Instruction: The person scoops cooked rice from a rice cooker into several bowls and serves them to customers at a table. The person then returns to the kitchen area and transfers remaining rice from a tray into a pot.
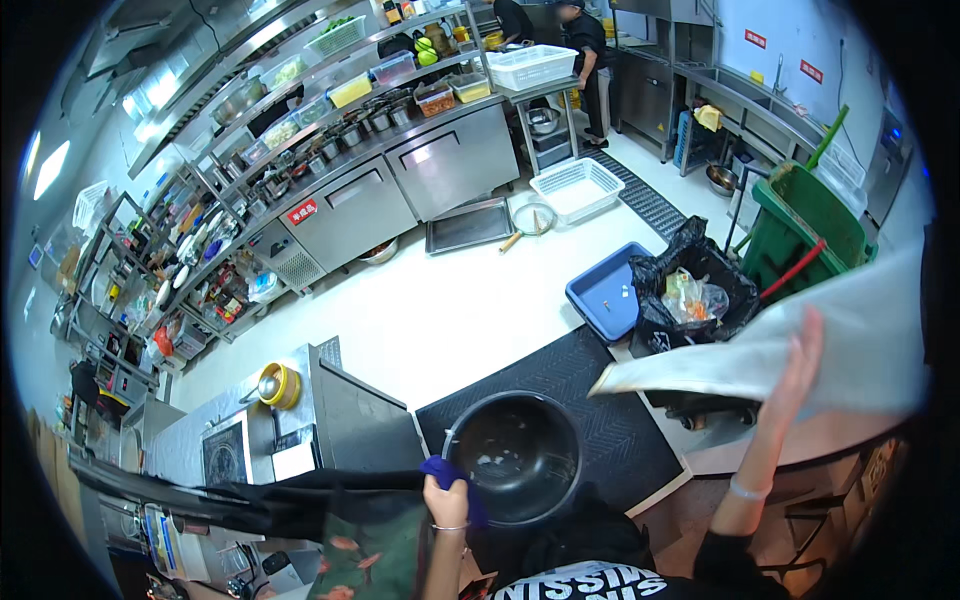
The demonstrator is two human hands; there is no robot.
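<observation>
My left hand (448, 504) is closed around a bunched purple cloth (444, 471), which overlaps the near left rim of a large black basin (517, 457). Small pale bits and a wet sheen show inside the basin, above a black ribbed floor mat (622, 420). At the right, my right hand (796, 371) is raised and blurred, fingers stretched out against a pale hanging curtain or panel (862, 337). I see no grip on it. Left of my left hand hangs dark green fabric with a reddish pattern (367, 547).
A black-bagged bin of waste (697, 296), a blue tub (607, 292) and a green wheeled bin (810, 217) stand ahead right. A tray (470, 225), strainer (534, 219) and white basket (576, 187) lie on the floor. Beyond, a person (586, 52) stands beside a steel counter (450, 157).
</observation>
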